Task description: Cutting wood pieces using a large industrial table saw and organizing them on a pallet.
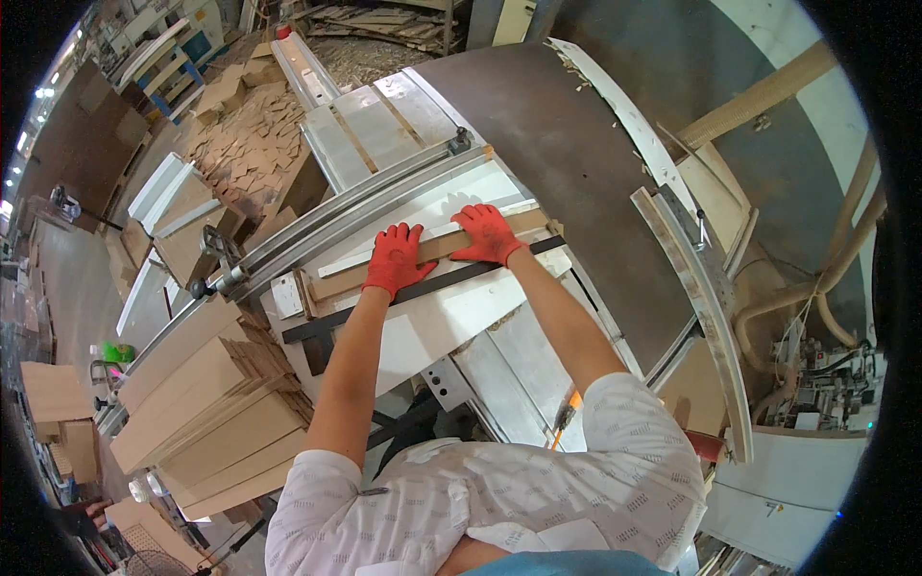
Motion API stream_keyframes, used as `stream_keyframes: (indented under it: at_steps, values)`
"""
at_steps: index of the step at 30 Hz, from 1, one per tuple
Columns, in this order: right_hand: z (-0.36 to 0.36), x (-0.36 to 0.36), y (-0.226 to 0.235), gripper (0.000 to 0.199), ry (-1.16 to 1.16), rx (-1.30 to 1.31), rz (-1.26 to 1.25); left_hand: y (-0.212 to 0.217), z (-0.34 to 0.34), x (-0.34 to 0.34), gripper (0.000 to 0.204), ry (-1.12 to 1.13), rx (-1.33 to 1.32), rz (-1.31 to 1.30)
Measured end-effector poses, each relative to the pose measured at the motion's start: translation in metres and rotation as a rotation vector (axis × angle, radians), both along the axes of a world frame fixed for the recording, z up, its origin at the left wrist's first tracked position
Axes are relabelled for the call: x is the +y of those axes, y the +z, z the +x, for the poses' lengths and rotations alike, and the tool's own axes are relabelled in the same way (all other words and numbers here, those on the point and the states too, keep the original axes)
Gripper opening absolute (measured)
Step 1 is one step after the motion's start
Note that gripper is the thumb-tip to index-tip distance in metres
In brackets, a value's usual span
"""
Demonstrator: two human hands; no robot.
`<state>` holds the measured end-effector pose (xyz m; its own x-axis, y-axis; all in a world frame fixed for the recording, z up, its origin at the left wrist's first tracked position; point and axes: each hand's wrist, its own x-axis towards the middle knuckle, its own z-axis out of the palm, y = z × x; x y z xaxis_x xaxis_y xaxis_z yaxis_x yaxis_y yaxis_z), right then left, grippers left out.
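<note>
Red gloves cover both hands, and both press flat on a long wooden strip (pixel 437 248) that lies across the white saw table (pixel 451 317). The left hand (pixel 396 257) rests palm down near the middle of the strip, fingers spread and pointing toward the far edge of the table. The right hand (pixel 489 233) lies the same way toward the strip's right end, fingers splayed over the wood and onto the white surface beyond it. Neither hand closes around the strip; the fingers stay apart and flat on top.

The strip runs slantwise, its left end lower, its right end close to the table's right edge. Just on the near side of it a dark bar (pixel 423 288) runs parallel, touching or nearly touching its near edge. Beyond the strip, along the table's far edge, a grey metal rail (pixel 346 206) runs the same way.

At the table's left, a stack of boards (pixel 216 403) stands piled, long and pale brown. Farther off, past the rail, a heap of offcuts (pixel 252 144) covers the floor. To the right of the table a large dark panel (pixel 567 163) slopes away, edged by a curved pale strip. The person's patterned white sleeves come in from the lower edge.
</note>
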<state>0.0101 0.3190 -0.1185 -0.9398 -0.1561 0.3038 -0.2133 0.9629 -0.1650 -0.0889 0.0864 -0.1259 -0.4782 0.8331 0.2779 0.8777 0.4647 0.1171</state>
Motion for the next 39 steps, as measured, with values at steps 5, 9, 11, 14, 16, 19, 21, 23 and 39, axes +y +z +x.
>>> stream_keyframes:
  at_steps: [5, 9, 11, 14, 16, 19, 21, 23, 39]
  values:
    - [0.095, -0.065, -0.003, 0.060, -0.537, 0.357, -0.498, -0.005, -0.003, -0.008, 0.070, 0.017, 0.000, -0.018]
    - [0.258, -0.101, -0.017, 0.085, -1.151, 0.312, -0.215, -0.005, -0.001, -0.010, 0.070, 0.023, 0.000, 0.022]
    - [0.339, -0.111, -0.042, 0.079, -1.465, 0.157, -0.053, -0.005, 0.004, -0.004, 0.071, 0.053, -0.073, 0.030]
    - [0.397, -0.114, -0.063, 0.063, -1.639, -0.001, -0.119, -0.015, 0.010, -0.002, 0.070, 0.144, -0.084, 0.098]
    - [0.418, -0.097, -0.084, 0.051, -1.654, -0.011, -0.240, -0.012, 0.013, 0.004, 0.071, 0.154, -0.146, 0.071]
    - [0.440, -0.047, -0.103, 0.018, -1.386, 0.381, -0.456, -0.020, 0.015, 0.008, 0.072, 0.205, -0.176, 0.104]
    - [0.426, -0.035, -0.066, 0.017, -1.099, 0.703, -1.582, -0.020, 0.013, 0.006, 0.072, 0.234, -0.186, 0.093]
    - [0.420, -0.035, -0.027, 0.017, -0.997, 0.721, -1.797, -0.019, 0.015, 0.006, 0.071, 0.260, -0.207, 0.079]
    - [0.400, -0.006, -0.004, 0.043, -0.865, -0.085, -1.815, -0.027, 0.015, 0.009, 0.071, 0.266, -0.187, 0.105]
